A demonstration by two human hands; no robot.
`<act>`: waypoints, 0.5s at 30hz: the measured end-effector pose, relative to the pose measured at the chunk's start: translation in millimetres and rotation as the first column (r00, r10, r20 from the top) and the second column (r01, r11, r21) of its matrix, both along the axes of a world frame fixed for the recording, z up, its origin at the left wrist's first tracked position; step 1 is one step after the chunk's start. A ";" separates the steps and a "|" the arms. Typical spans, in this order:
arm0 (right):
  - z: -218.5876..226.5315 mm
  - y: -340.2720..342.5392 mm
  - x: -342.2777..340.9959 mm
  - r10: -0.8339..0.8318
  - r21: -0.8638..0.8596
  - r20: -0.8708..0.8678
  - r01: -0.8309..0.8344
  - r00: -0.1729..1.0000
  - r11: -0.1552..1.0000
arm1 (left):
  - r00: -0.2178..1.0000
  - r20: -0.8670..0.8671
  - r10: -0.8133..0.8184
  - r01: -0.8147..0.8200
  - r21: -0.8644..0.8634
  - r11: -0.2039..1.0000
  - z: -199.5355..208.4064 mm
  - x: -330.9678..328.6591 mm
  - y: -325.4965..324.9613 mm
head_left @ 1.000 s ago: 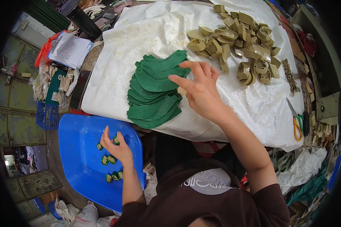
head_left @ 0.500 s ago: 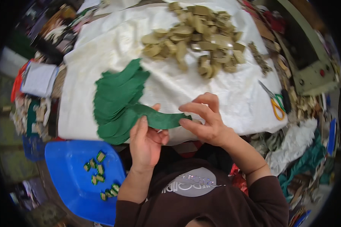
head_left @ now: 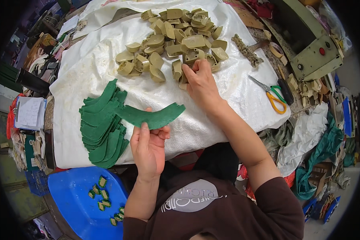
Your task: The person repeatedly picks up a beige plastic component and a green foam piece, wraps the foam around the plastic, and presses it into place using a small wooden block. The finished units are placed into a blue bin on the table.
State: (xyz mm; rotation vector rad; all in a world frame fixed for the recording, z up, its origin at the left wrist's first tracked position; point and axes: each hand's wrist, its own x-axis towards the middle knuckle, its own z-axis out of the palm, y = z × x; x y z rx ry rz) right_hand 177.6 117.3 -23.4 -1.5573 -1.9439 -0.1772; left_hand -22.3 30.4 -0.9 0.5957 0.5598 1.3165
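Note:
My left hand [head_left: 148, 150] pinches a curved green leather-like strip [head_left: 158, 117] between thumb and fingers, its free end pointing right. Beside it on the left lies a fanned stack of similar green pieces [head_left: 100, 124]. My right hand [head_left: 204, 88] reaches to the near edge of a heap of khaki plastic shoe heels [head_left: 194, 41]. Its thumb and fingers close on a khaki shoe heel [head_left: 177, 70] there; the hand partly hides the grip.
White woven sheeting [head_left: 228, 110] covers the table. Orange-and-green-handled scissors [head_left: 277, 105] lie at right beside a dark-handled tool [head_left: 285, 91]. A blue basin [head_left: 70, 200] at lower left holds several green-edged khaki pieces [head_left: 104, 195]. A green machine [head_left: 318, 60] stands far right.
My right hand has left the green strip and moved forward to the khaki heap. My left hand keeps the strip, now held apart from most of the stack. The view has shifted.

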 end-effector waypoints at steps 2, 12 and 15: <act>1.7 6.1 3.8 0.038 -0.010 -0.092 -0.039 0.995 0.999 | 0.998 0.063 -0.020 0.018 0.031 0.999 -2.6 1.4 8.3; 41.3 -34.4 -4.7 -0.026 -0.342 -0.875 -0.579 0.483 0.740 | 0.823 -0.480 0.306 0.000 0.537 0.843 18.6 52.9 81.2; 44.0 -48.7 -4.9 0.006 -0.369 -0.814 -0.527 0.580 0.766 | 0.833 -0.496 0.245 0.018 0.466 0.884 17.8 61.3 82.1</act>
